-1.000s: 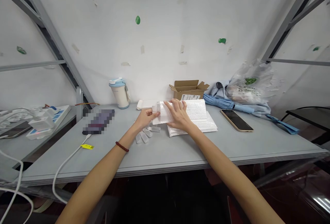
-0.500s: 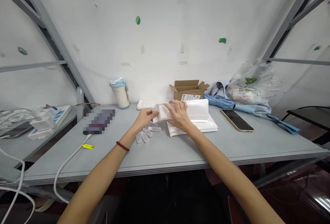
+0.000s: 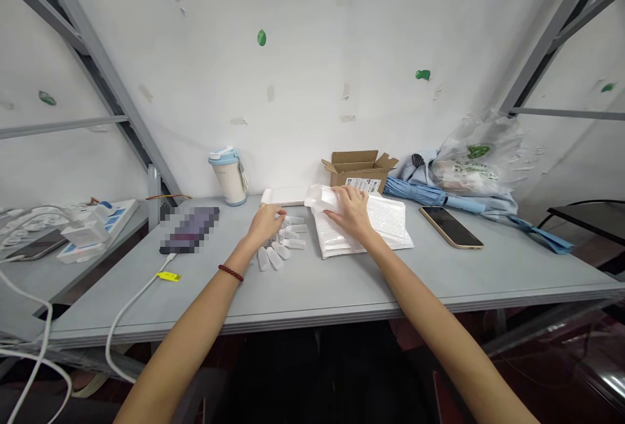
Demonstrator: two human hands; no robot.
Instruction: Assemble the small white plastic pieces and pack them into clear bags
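Small translucent white plastic pieces (image 3: 276,253) lie fanned out on the grey table. Over the far left part of that fan is my left hand (image 3: 265,223), its fingers curled together; whether a piece is between them is hidden. A stack of white bubble-padded bags (image 3: 368,232) lies to the right of the pieces. My right hand (image 3: 350,212) rests on top of it with fingers spread, touching the upper bag. The left edge of that bag is slightly raised and wrinkled. Behind my left hand lies a flat white box (image 3: 286,196).
An open cardboard box (image 3: 359,170) and a blue-lidded cup (image 3: 229,176) stand by the wall. A phone (image 3: 452,226), a folded blue umbrella (image 3: 420,191) and a plastic bag (image 3: 471,163) are at the right. At the left, a white cable (image 3: 122,316) runs from a blurred-out dark device (image 3: 190,230).
My right hand has lowered the lifted white bag flat onto the stack. My left hand has moved left, away from the bag's edge, to above the translucent pieces.
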